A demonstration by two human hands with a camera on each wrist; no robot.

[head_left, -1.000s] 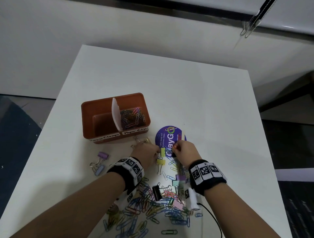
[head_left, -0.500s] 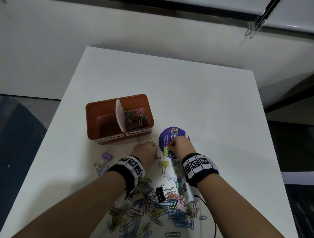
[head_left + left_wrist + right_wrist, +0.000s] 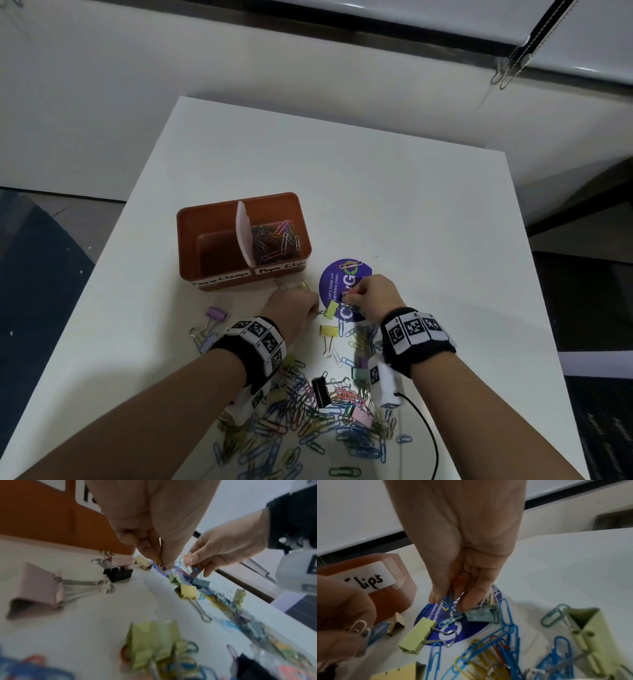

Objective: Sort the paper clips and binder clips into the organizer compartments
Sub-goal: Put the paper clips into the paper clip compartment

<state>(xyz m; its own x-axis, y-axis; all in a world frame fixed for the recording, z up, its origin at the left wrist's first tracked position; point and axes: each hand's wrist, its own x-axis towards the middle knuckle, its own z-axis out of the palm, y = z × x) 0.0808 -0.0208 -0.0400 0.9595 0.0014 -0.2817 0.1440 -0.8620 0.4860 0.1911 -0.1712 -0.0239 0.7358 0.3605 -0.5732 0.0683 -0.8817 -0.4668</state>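
While pinching paper clips [image 3: 452,599], both hands [image 3: 371,296]

The head camera looks steeply down from above the near edge, taking in the whole white table [image 3: 376,192]. Each wrist camera sits low and close, facing away along the fingers. All three share the purple round sticker [image 3: 334,281] [image 3: 471,627] beside the orange organizer [image 3: 191,240] [image 3: 42,513] [image 3: 397,592].
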